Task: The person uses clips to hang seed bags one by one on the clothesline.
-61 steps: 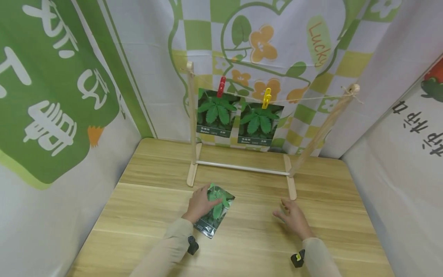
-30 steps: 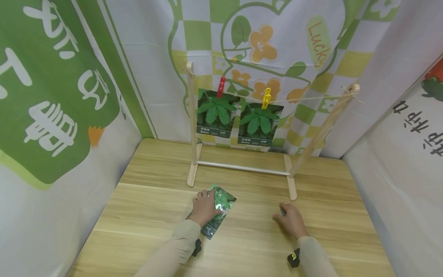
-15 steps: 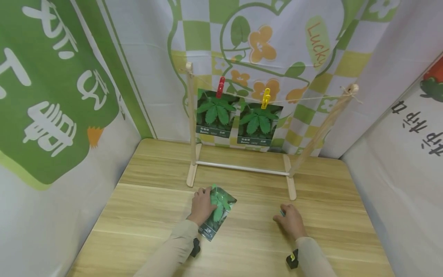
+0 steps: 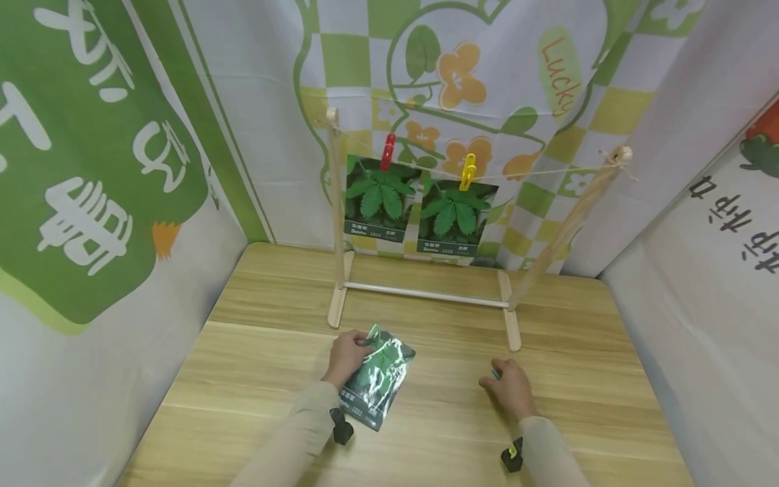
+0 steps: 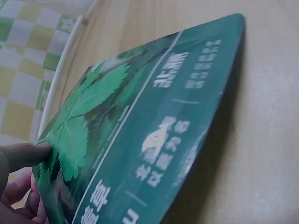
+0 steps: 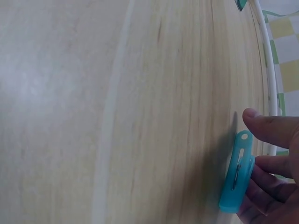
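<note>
My left hand (image 4: 349,356) pinches the upper left edge of a glossy card (image 4: 379,377) with a green leaf picture. In the left wrist view the thumb lies on the picture side, the other fingers go behind it, and the card (image 5: 154,116) tilts up off the wood with a shadow under its lower edge. My right hand (image 4: 512,389) holds a blue clothes peg (image 6: 237,175) in curled fingers, low over the table at the right. Only a sliver of this peg shows in the head view.
A wooden stand (image 4: 337,203) with a string (image 4: 541,173) across its top is at the back. Two similar leaf cards hang there, one by a red peg (image 4: 387,152), one by a yellow peg (image 4: 467,172). A white rod (image 4: 426,295) joins the stand's feet. Printed curtains surround the table (image 4: 438,419).
My left hand has gone from lying spread over the card to pinching its edge, and the card has tilted up. The right hand has drawn slightly nearer to me and then stayed still.
</note>
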`<state>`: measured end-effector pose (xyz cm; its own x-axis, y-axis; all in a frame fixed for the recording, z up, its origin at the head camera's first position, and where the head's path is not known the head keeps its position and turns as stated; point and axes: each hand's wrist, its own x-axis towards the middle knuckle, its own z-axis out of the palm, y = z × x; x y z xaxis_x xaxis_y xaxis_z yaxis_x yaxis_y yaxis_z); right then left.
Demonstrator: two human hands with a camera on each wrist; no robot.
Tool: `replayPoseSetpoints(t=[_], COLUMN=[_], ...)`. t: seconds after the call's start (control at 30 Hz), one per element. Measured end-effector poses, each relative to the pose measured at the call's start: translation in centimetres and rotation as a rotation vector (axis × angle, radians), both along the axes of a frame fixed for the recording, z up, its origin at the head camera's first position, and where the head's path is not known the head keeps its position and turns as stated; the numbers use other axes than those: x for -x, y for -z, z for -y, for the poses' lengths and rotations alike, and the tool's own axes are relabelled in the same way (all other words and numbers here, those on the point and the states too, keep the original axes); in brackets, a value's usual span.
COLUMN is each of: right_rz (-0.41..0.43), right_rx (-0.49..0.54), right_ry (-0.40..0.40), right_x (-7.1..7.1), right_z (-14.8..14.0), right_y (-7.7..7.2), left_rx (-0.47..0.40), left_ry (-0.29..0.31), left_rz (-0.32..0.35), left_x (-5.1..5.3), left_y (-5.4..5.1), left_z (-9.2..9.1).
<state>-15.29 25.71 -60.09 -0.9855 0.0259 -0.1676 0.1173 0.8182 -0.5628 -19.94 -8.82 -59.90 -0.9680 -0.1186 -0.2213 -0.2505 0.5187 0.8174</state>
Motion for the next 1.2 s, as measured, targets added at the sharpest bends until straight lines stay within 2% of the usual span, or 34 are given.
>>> replayPoseSetpoints(t=[0.23,0.37,0.6,0.83,1.07,1.2], right_rz=[0.005,0.004,-0.010,0.005,-0.012,0.015], right_rx=[-0.004,-0.012,-0.030,-0.031,-0.031,0.010], right_ry=[0.009,0.027,0.056,0.071,0.076,0.098], right_x=[0.1,-0.1,-0.2,-0.2,-0.4,-0.3], right_z=[0.2,0.4,0.4,0.1,0.3,0.2], right_y=[0.2,0.1,0.2,-0.1,-0.1,0.1], left_rx=[-0.057,-0.104,-0.252,-0.255,-0.271,-0.290], left_ry=[0.013,-0.003,-0.030,-0.037,-0.078,-0.104], left_rz=[0.055,0.092,0.135,0.155,0.178,0.168], left_x=[0.1,-0.1,-0.2,-0.1,-0.1,0.0], left_y=[-0.3,-0.5,-0.3,-0.8,-1.0,-0.9], left_z=[0.7,1.0,1.2,1.3,1.4,1.4])
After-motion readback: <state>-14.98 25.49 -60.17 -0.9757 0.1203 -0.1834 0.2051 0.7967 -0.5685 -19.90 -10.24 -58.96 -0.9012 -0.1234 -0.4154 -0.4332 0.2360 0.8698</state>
